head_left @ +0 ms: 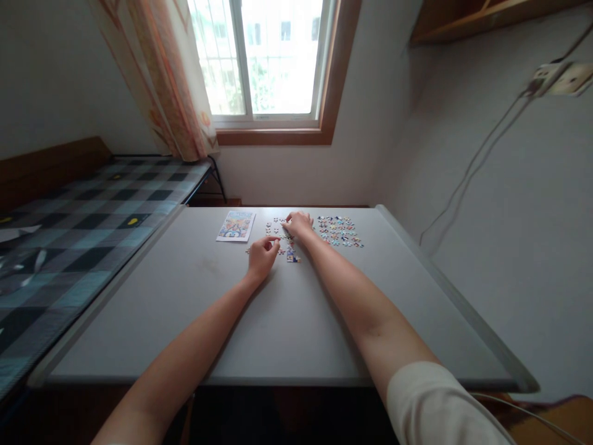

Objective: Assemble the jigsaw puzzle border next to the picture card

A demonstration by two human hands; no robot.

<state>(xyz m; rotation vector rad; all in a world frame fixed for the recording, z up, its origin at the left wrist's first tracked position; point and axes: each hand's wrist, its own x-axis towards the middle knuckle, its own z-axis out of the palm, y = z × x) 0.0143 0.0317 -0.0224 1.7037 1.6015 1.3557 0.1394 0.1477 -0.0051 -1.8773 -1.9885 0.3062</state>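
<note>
Dozens of jigsaw pieces [341, 231] lie in spaced rows near the far edge of the tabletop [301, 327], presumably set apart so each shape and colour can be told singly. Left of them the right hand [299, 224] bends down over a looser scatter [276, 220], fingertips lowered and close together; whether they grip a piece I cannot tell. The left hand [264, 254] rests just left of a small joined section [291, 254], thumb and fingers curled toward one another, their hold too small to make out. Among the pieces, that section lies foremost, probably for easy reach. Farther left a printed picture sheet [236, 226] lies flat and uncovered, likely so it can be consulted at a glance.
</note>
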